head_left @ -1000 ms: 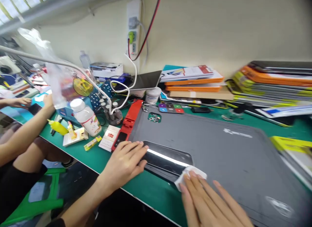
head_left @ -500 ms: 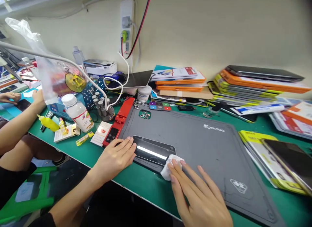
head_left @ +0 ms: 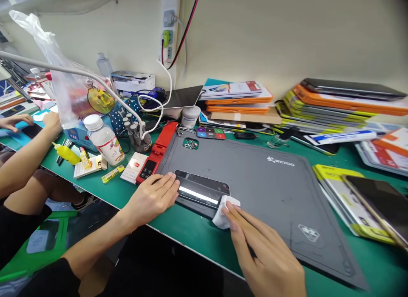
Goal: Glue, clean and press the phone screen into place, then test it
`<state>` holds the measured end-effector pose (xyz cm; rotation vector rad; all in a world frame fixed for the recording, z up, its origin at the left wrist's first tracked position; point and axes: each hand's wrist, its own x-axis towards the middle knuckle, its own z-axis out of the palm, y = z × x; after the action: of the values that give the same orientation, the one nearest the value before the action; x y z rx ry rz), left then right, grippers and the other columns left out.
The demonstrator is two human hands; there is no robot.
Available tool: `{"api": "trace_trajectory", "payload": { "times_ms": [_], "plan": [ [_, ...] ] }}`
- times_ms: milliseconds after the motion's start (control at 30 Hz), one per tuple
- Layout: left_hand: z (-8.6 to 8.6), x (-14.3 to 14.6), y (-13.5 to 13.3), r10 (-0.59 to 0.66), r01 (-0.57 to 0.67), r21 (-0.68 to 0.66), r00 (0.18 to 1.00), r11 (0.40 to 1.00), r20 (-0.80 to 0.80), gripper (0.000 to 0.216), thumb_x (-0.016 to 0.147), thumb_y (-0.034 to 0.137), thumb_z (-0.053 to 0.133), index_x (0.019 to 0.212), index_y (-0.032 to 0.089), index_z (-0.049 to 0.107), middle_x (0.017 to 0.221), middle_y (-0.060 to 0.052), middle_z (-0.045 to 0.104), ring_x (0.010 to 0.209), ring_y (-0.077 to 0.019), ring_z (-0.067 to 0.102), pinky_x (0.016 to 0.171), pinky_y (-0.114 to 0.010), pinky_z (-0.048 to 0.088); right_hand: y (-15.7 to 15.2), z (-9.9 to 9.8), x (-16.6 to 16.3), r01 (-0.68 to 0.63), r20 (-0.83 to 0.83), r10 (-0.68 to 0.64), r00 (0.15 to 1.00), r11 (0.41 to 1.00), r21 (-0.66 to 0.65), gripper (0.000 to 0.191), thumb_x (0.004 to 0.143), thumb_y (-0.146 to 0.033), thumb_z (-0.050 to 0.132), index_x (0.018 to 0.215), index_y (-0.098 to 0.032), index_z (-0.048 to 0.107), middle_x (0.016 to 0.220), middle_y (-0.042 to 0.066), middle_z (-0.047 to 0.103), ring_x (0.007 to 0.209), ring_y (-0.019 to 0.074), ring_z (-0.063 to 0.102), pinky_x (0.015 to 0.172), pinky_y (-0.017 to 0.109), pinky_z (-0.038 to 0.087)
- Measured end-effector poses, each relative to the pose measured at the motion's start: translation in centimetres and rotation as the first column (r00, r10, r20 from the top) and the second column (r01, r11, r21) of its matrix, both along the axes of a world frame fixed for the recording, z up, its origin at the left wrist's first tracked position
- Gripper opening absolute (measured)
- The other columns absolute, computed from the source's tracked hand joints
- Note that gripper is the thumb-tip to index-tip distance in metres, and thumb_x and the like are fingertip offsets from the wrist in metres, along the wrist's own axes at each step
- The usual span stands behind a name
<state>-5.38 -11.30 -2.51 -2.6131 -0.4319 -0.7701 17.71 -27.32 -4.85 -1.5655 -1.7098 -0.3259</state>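
A smartphone (head_left: 204,187) with a dark, glossy screen lies face up near the front edge of the grey work mat (head_left: 255,190), with a bright light strip reflected along it. My left hand (head_left: 156,197) holds its left end, fingers close together over the edge. At the phone's right end, my right hand (head_left: 266,246) pinches a folded white wipe (head_left: 223,216) that touches the phone's corner. The thumb and fingers of that hand are pressed together on the wipe. Under the left palm, part of the phone is hidden.
Left of the mat are a red folding tool (head_left: 159,150), a white-capped bottle (head_left: 103,139) and a yellow squeeze bottle (head_left: 66,153). Stacked orange and yellow packages (head_left: 325,107) line the wall. Another person's arm (head_left: 30,158) rests at the far left. Phone packages (head_left: 347,203) lie right.
My right hand's fingers have drawn together and the wipe is more bunched at the phone's corner. My left hand stays on the phone. The camera view has shifted slightly.
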Motion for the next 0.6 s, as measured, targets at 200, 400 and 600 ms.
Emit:
{"api": "trace_trajectory", "payload": {
  "times_ms": [200,400,600],
  "plan": [
    [-0.07,-0.04,0.17,0.002,-0.003,0.023,1.000,1.000,0.027,0.024,0.104,0.016,0.061,0.124,0.007,0.071,0.124,-0.013,0.079,0.116,-0.0225,0.078,0.095,-0.035,0.065,0.42,0.22,-0.27,0.003,0.137,-0.013,0.990,0.997,0.075,0.033,0.099,-0.008,0.068,0.132,-0.009,0.071,0.123,0.013,0.080,0.110,0.0256,0.076,0.096,0.039,0.058],
    [0.30,-0.02,0.18,-0.020,0.024,-0.042,0.997,0.999,0.077,0.021,0.104,0.016,0.061,0.121,0.009,0.072,0.123,-0.010,0.081,0.114,-0.0210,0.078,0.092,-0.033,0.065,0.28,0.44,-0.40,0.020,0.190,-0.029,0.981,0.999,0.050,0.038,0.098,-0.007,0.069,0.136,-0.007,0.068,0.126,0.015,0.079,0.111,0.0267,0.076,0.095,0.039,0.058],
    [0.31,-0.14,0.28,0.012,0.005,-0.217,0.997,0.976,0.075,0.024,0.105,0.016,0.061,0.127,0.013,0.071,0.136,-0.011,0.075,0.131,-0.0253,0.070,0.103,-0.040,0.062,-0.17,0.43,-0.52,0.052,0.207,-0.053,0.977,0.999,0.009,0.042,0.097,-0.008,0.071,0.139,-0.008,0.066,0.129,0.015,0.078,0.112,0.0274,0.077,0.095,0.039,0.058]
  ]
}}
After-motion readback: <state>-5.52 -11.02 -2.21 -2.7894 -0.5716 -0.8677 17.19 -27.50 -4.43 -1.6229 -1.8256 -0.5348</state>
